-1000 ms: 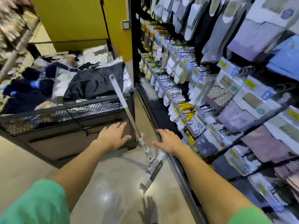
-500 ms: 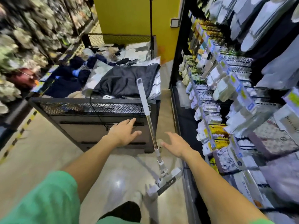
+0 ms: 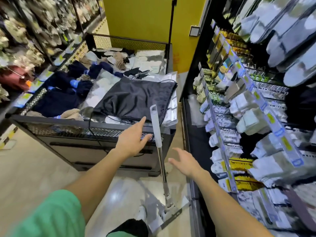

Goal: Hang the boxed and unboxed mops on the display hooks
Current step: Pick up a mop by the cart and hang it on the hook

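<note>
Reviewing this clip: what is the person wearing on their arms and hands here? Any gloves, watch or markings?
Both forearms are bare from the upper arm down. The left hand and right hand wear no gloves, and no watch, ring or band shows on either wrist. Short green sleeves cover the upper arms: the left sleeve is a ribbed-looking green fabric; the right one is not visible at the frame's bottom edge.

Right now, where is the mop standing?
In the head view, the mop stands upright on the floor at centre, between the left hand and the right hand, just before the mesh bin.
</note>
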`<state>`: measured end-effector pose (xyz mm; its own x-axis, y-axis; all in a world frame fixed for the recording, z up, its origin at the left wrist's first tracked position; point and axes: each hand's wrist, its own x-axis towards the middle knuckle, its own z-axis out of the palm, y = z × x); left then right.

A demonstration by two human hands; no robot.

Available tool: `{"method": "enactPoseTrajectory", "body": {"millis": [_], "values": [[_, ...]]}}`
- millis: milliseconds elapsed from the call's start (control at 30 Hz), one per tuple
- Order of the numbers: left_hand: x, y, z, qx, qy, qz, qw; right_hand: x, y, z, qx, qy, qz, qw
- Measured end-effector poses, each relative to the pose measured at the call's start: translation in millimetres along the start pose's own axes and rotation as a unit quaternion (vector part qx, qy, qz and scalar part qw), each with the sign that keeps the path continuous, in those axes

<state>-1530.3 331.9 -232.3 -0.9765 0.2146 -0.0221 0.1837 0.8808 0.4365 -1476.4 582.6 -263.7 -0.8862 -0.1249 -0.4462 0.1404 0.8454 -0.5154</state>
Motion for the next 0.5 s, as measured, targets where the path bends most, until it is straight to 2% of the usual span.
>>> {"method": "enactPoseTrajectory", "body": {"millis": [267,400,500], "values": [[50.2,-6.5,6.6,-0.052,0.062,0.022,0.996,56.7,-22.6,1.4,-0.017,-0.013,-0.023,1.0],[65.3,-5.8,13.6,-0.087,0.087,0.032,0.992,75.7,-22.1,11.3,0.029,-0.016,-0.034,0.999],[68.4,-0.1,21.3,-0.169,0.073,0.021,0.983,87.0,-17.6,20.8,0.074,-0.015,-0.033,0.997]]}}
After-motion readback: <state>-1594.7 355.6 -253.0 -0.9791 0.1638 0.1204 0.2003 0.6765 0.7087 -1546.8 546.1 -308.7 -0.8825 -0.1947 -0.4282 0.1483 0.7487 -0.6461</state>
